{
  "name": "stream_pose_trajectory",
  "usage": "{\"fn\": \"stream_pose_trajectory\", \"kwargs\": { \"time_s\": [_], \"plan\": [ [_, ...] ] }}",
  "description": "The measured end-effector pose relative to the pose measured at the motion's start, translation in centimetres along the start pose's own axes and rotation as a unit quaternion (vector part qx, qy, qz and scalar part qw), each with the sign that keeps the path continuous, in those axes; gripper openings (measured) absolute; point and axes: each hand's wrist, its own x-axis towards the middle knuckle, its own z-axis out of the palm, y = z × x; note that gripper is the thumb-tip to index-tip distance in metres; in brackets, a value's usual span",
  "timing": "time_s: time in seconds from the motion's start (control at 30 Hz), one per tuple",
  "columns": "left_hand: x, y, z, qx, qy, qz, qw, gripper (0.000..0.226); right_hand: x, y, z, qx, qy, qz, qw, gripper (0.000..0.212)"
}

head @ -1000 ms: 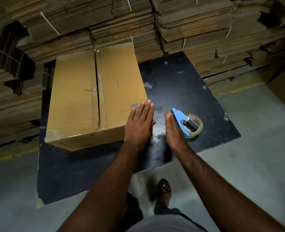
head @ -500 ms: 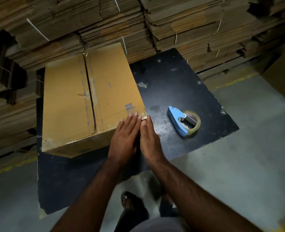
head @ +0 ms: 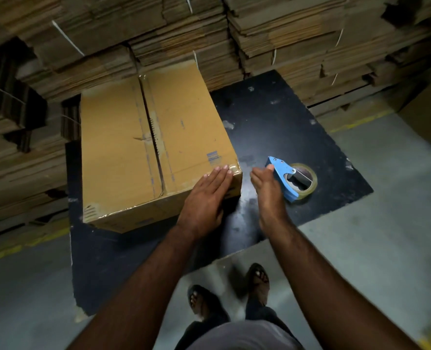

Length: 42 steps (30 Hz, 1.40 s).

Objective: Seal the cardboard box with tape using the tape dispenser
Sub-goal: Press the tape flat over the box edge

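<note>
the brown rectangular cardboard box is seen lying on the flat black board that serves as the table, its two top flaps folded shut and meeting along a centre seam. glossy tape is visible at the far end of that seam and along the near edge and corner, so some sealing appears to be done already; whether the whole seam is covered cannot be told in this dim light. the left hand is laid flat on the near right corner of the box, fingers straight, nothing grasped, the corner apparently being pressed down. the right hand is stretched toward the blue plastic tape dispenser with its roll of clear tape, which lies on the table just to the right of the box. the fingertips are touching the dispenser's blue edge, but no grip is closed round it yet. what is left, by this judgement: the dispenser to be lifted and any untaped seam run over. stacks of flattened corrugated cardboard are piled close behind the table, crowding the far side. two sandalled feet are planted on the grey concrete floor below.
</note>
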Motion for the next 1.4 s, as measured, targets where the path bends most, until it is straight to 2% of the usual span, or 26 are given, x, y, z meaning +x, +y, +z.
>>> {"fn": "stream_pose_trajectory", "kwargs": {
  "time_s": [0.07, 0.17, 0.2, 0.3, 0.43, 0.5, 0.6, 0.73, 0.8, 0.9, 0.93, 1.0, 1.1, 1.13, 1.4],
  "plan": [
    [0.1, -0.1, -0.1, -0.014, -0.005, 0.003, 1.000, 0.097, -1.4, -0.2, 0.9, -0.042, -0.032, -0.014, 0.998, 0.069],
    [0.1, -0.3, 0.0, -0.030, -0.009, -0.001, 1.000, 0.097, -1.3, -0.2, 1.9, -0.224, -0.011, -0.053, 0.973, 0.058],
    [0.1, -0.2, -0.1, -0.034, -0.011, -0.001, 0.999, 0.097, -1.0, -0.5, 2.1, -0.252, -0.016, -0.058, 0.966, 0.055],
    [0.1, -0.1, -0.6, -0.046, -0.007, -0.010, 0.999, 0.089, -0.1, -1.6, 2.0, -0.300, -0.039, -0.087, 0.949, 0.053],
    [-1.4, 0.0, 0.0, -0.006, 0.054, -0.094, 0.994, 0.080, -0.5, -1.8, 2.8, -0.331, 0.014, -0.199, 0.922, 0.038],
    [-1.9, 0.2, 0.6, 0.020, 0.043, -0.113, 0.993, 0.084, -0.9, -1.2, 4.2, -0.351, 0.027, -0.205, 0.913, 0.044],
    [-2.1, -0.5, 0.8, 0.026, 0.030, -0.089, 0.995, 0.093, 0.0, -0.3, 5.8, -0.358, 0.035, -0.160, 0.919, 0.045],
    [-2.1, -0.8, 0.6, 0.033, 0.012, -0.075, 0.997, 0.099, 2.1, -1.3, 5.4, -0.364, -0.007, -0.158, 0.918, 0.040],
    [-2.0, -1.0, 0.3, 0.016, 0.011, -0.074, 0.997, 0.095, 2.7, -1.6, 4.9, -0.379, -0.026, -0.158, 0.912, 0.044],
    [-2.8, -1.6, -0.4, -0.045, 0.040, -0.077, 0.995, 0.075, 2.6, -1.4, 4.9, -0.407, -0.035, -0.198, 0.891, 0.067],
    [-3.4, -2.0, -0.6, -0.055, 0.065, -0.106, 0.991, 0.070, 2.3, -1.1, 4.9, -0.413, -0.034, -0.220, 0.883, 0.073],
    [-5.5, -3.2, -0.9, -0.053, 0.125, -0.234, 0.963, 0.069, 1.9, -0.5, 4.8, -0.418, -0.048, -0.245, 0.873, 0.079],
    [-9.2, -6.4, -1.7, -0.011, 0.164, -0.437, 0.884, 0.072, 1.9, -0.1, 4.4, -0.412, -0.070, -0.242, 0.876, 0.078],
    [-10.1, -7.4, -2.0, -0.008, 0.165, -0.467, 0.869, 0.072, 2.1, 0.0, 4.3, -0.406, -0.077, -0.243, 0.877, 0.076],
    [-10.0, -11.7, -3.4, -0.045, 0.196, -0.539, 0.818, 0.076, 2.8, -0.8, 4.0, -0.418, -0.118, -0.236, 0.870, 0.069]
  ]
}}
